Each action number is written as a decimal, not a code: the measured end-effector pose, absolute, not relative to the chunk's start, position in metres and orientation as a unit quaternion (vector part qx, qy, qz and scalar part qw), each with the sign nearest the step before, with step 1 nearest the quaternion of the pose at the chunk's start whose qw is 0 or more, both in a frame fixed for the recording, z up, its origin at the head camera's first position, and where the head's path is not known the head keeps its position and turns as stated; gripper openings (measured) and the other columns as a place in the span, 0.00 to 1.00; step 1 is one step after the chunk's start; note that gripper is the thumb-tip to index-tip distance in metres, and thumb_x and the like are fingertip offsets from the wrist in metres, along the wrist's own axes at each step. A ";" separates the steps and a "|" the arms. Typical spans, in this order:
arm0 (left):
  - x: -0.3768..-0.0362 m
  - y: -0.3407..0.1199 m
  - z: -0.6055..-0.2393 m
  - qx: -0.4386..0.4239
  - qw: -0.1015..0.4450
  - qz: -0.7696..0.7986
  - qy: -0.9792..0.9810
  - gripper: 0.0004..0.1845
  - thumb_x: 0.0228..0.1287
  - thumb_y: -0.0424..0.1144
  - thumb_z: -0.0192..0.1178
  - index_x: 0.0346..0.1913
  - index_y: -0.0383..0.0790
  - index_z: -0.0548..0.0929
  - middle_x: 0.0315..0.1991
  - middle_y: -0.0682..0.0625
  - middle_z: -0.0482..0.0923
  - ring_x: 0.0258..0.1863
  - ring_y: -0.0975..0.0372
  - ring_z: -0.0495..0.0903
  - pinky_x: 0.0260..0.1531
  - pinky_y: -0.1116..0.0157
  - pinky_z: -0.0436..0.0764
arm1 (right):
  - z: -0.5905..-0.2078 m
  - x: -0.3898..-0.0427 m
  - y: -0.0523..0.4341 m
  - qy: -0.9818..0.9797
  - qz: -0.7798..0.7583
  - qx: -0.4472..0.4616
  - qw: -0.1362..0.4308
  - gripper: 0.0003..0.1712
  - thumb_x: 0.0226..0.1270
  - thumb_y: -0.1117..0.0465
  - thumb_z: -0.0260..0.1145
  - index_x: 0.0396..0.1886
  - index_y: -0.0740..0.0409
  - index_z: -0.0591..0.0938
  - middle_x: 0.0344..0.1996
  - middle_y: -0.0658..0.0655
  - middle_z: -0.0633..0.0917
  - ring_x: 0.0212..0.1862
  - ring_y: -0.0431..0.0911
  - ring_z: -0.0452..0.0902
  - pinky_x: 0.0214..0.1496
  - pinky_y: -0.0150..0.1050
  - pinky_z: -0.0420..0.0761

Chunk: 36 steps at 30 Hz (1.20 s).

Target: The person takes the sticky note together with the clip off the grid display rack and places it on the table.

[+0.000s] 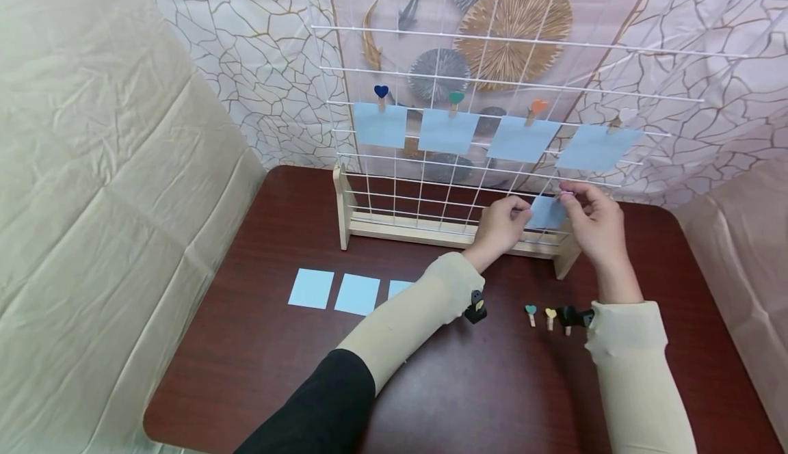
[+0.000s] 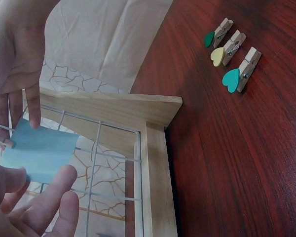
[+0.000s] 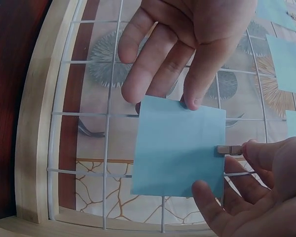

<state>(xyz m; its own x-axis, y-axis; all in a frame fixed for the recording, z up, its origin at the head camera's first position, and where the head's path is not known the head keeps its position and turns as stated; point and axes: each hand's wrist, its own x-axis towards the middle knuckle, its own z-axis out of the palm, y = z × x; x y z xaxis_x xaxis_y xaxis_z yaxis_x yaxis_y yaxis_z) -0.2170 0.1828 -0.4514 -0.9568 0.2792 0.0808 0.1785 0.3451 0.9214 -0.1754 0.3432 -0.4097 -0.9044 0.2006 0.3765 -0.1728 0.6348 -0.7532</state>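
Observation:
A white wire grid (image 1: 431, 167) stands in a wooden base (image 1: 345, 208) on a dark red table (image 1: 492, 385). Four blue notes hang on it from heart-topped clothespins. Both hands are at its lower right, on a fifth blue note (image 1: 546, 212) held against the wires. My left hand (image 1: 523, 213) holds the note by its left edge, fingertips (image 3: 193, 101) on the paper. My right hand (image 1: 569, 197) pinches a wooden clothespin (image 3: 230, 149) at the note's edge. In the left wrist view the note (image 2: 37, 153) sits between both hands.
Three blue notes (image 1: 311, 288) lie in a row on the table at the left, the third partly hidden by my left forearm. Three heart clothespins (image 2: 234, 76) lie on the table near my right wrist. Cloth walls close in on the table's left and right.

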 end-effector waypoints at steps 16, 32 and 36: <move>-0.216 0.178 -0.449 0.147 0.055 0.545 0.824 0.09 0.82 0.44 0.59 0.53 0.47 0.86 0.34 0.56 0.88 0.30 0.60 0.91 0.26 0.74 0.76 | -0.408 -0.178 0.335 -0.876 0.413 -0.031 0.247 0.16 0.82 0.61 0.62 0.57 0.66 0.87 0.40 0.50 0.86 0.32 0.28 0.73 0.34 0.23 0.71; -0.216 0.176 -0.452 0.153 0.053 0.544 0.823 0.09 0.82 0.43 0.59 0.54 0.46 0.86 0.31 0.55 0.86 0.23 0.72 0.84 0.27 0.74 0.75 | -0.408 -0.179 0.329 -0.873 0.405 -0.055 0.267 0.16 0.83 0.61 0.61 0.57 0.65 0.88 0.35 0.44 0.83 0.33 0.27 0.72 0.39 0.26 0.71; -0.214 0.175 -0.455 0.161 0.048 0.546 0.821 0.10 0.82 0.43 0.58 0.53 0.44 0.86 0.28 0.52 0.85 0.22 0.72 0.83 0.30 0.75 0.75 | -0.409 -0.178 0.330 -0.865 0.419 -0.056 0.269 0.16 0.82 0.61 0.62 0.57 0.65 0.88 0.34 0.38 0.81 0.33 0.27 0.73 0.39 0.25 0.71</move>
